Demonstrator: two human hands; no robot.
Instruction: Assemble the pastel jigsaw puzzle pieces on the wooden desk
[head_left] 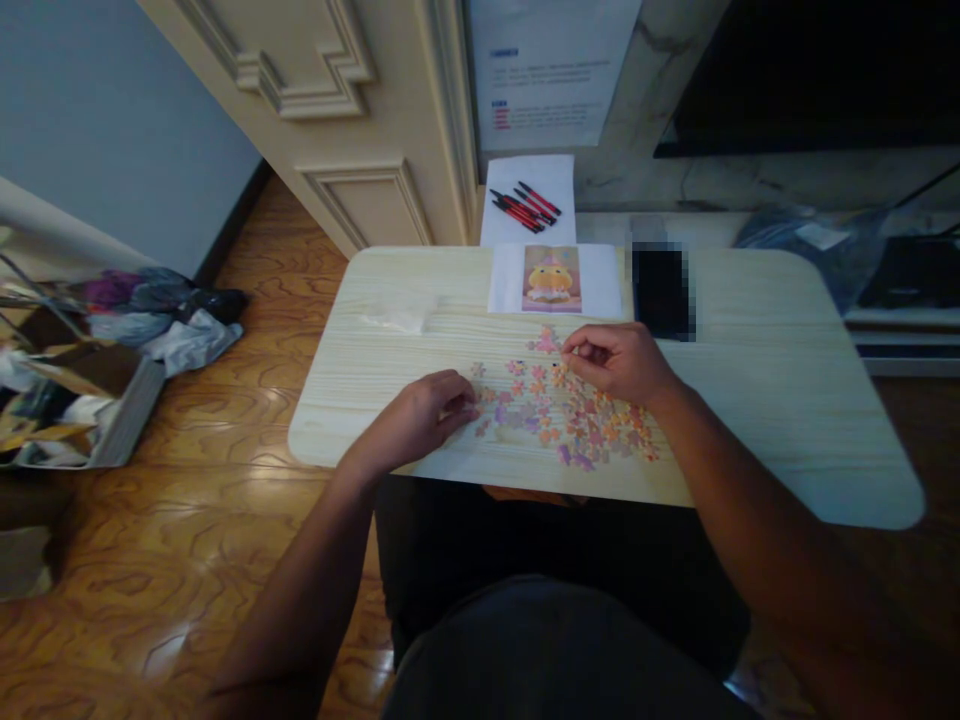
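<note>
Pale wooden table; left hand and right hand apart, each pinching light, thin jigsaw pieces below reference picture, best gripped by edges

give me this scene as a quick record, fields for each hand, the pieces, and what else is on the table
left hand: left hand rests on the table, fingertips at the left edge of the puzzle pieces
right hand: right hand curled over the upper part of the pieces, fingers pinched; whether it holds one is unclear
pieces: loose, spread flat between the hands, pink, orange and purple
picture: reference picture at the far edge
phone: dark phone right of the picture
bag: clear plastic bag at far left
beyond table: pens on white paper
</note>
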